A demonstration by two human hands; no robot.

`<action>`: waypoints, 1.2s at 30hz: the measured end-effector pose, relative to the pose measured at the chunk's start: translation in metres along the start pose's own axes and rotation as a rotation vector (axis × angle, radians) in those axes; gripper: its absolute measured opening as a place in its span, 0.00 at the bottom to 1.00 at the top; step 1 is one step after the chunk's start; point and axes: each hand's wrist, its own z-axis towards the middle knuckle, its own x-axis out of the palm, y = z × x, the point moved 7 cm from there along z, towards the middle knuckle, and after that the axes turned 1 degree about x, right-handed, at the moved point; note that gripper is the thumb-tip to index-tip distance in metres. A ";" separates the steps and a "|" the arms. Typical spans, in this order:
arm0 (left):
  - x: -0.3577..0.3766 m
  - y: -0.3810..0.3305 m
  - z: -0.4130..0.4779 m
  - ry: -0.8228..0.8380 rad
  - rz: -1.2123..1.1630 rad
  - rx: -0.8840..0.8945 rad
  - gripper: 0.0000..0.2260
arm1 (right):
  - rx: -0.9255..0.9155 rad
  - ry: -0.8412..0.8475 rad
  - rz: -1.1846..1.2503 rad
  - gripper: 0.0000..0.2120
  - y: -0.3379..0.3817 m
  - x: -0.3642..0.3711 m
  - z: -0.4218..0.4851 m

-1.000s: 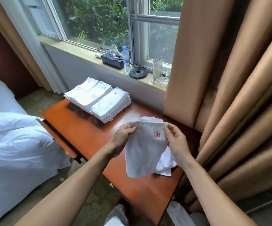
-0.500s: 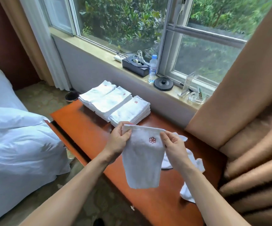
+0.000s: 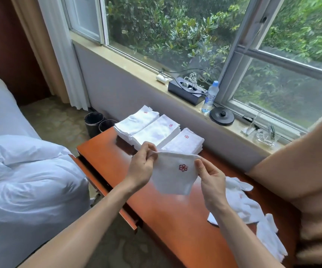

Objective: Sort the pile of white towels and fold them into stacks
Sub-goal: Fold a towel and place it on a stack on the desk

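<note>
Both the left hand (image 3: pixel 141 168) and right hand (image 3: pixel 212 178) pinch the top corners of a small white folded towel with a red flower emblem (image 3: pixel 172 176), hanging above the orange wooden table (image 3: pixel 167 215).

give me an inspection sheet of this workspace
surface: orange-brown table, bare wood in the middle
job's things: three folded stacks side by side at the far end; held towel with red emblem; loose towels heaped at the right end
clutter: water bottle, black box, black disc and glassware on the windowsill
grippers: left hand and right hand each pinch the held towel's upper edge
cables: white cord coiled on the black box
surroundings: bed at left, two bins on the floor, curtain at right
</note>
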 end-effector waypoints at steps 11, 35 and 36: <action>0.012 0.002 0.068 -0.003 0.027 0.002 0.07 | -0.079 -0.074 0.050 0.13 0.006 0.009 0.049; 0.096 0.071 0.298 0.364 0.082 0.060 0.06 | 0.055 -0.301 -0.113 0.06 -0.069 0.019 0.210; 0.102 0.078 0.308 0.382 0.090 0.067 0.05 | 0.063 -0.328 -0.120 0.06 -0.075 0.020 0.216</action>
